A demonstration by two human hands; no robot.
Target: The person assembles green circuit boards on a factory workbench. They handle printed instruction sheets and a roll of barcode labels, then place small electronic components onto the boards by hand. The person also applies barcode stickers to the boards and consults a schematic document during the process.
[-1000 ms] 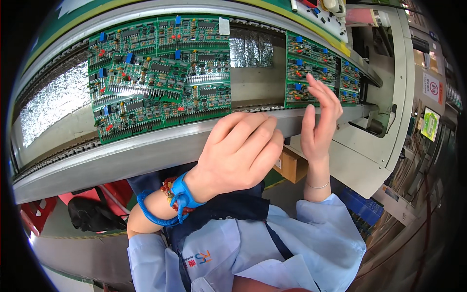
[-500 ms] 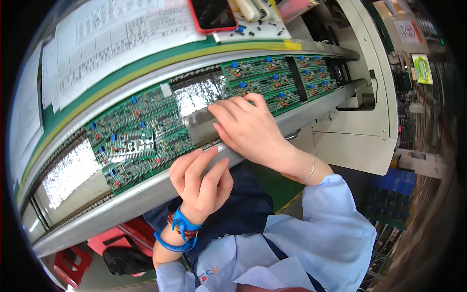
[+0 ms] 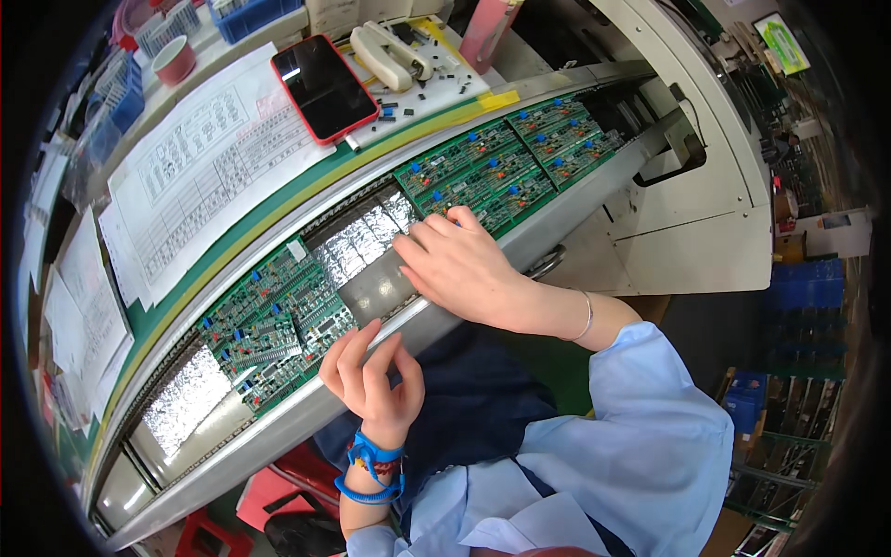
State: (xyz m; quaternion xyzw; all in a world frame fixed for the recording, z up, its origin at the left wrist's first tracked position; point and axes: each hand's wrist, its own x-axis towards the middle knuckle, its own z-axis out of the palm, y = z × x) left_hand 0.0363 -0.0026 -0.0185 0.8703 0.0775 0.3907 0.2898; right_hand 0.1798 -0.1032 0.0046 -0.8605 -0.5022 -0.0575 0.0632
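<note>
My left hand hovers at the near rail beside a green circuit board panel, its fingers bent and apart with nothing in them. Reaching over the rail, my right hand rests by the near left corner of a second circuit board panel. Its fingers are loosely curved and apart, and the fingertips partly hide that corner. Blue and red components dot both panels. Between them lies a shiny metal bed. A third circuit board panel sits farther right, almost against the second.
A metal rail runs along the near side of the conveyor. Beyond it lie printed sheets, a red-cased phone and a white tool among small black parts. A white machine housing stands at the right.
The view has shifted, showing more of the bench at upper left. The gap between the second and third panels has narrowed. Both hands keep nearly the same pose.
</note>
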